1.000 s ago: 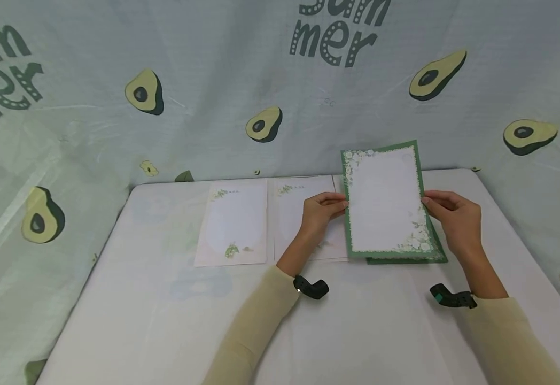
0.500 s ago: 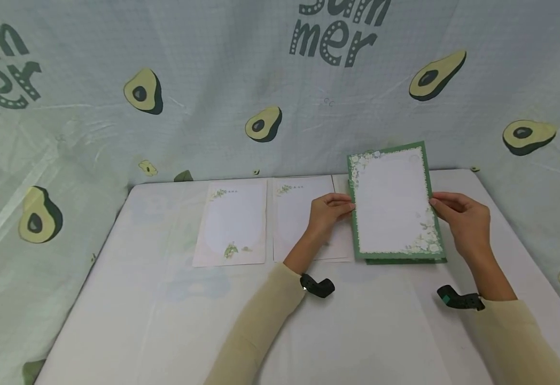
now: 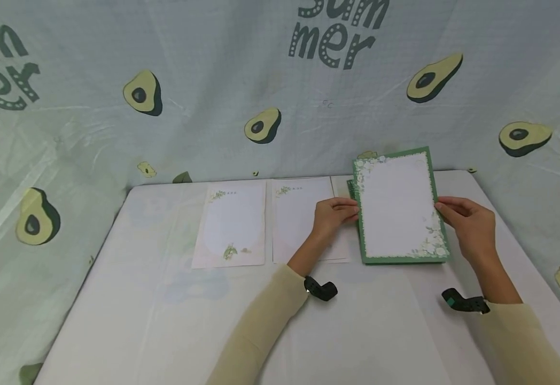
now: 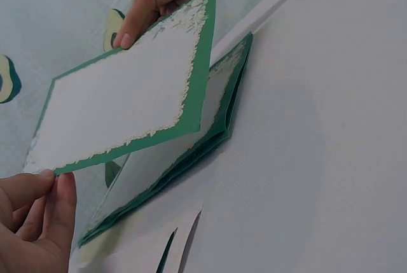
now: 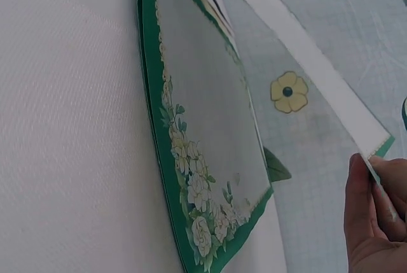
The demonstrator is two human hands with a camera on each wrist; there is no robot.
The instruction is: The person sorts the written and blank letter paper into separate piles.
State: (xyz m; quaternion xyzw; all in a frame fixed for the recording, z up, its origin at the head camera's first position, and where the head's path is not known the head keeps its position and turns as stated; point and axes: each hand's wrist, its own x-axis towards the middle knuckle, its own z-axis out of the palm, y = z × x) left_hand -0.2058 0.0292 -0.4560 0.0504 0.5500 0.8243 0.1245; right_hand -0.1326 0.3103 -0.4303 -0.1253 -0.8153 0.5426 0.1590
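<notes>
Between both hands a green-bordered sheet of paper [image 3: 397,206] with white flowers printed in its corners is held up. My left hand [image 3: 330,218] pinches its left edge between thumb and fingers. On the opposite edge, my right hand [image 3: 469,222] pinches it the same way. Beneath it lies a stack of similar green-bordered sheets [image 4: 166,165], mostly hidden in the head view. The right wrist view shows the stack's flowered corner, with a gap between the stack and the raised sheet [image 5: 318,63].
Left of the stack lie pale sheets with small green prints: one sheet [image 3: 234,224] farther left, and a small pile [image 3: 296,214] partly behind the left forearm. All rest on a white-covered table [image 3: 203,331]. An avocado-print curtain [image 3: 203,64] stands behind the table.
Both hands have carried the green-bordered sheet a little to the right and slightly lower, so it now covers nearly all of the stack in the head view. The pale sheets have stayed put.
</notes>
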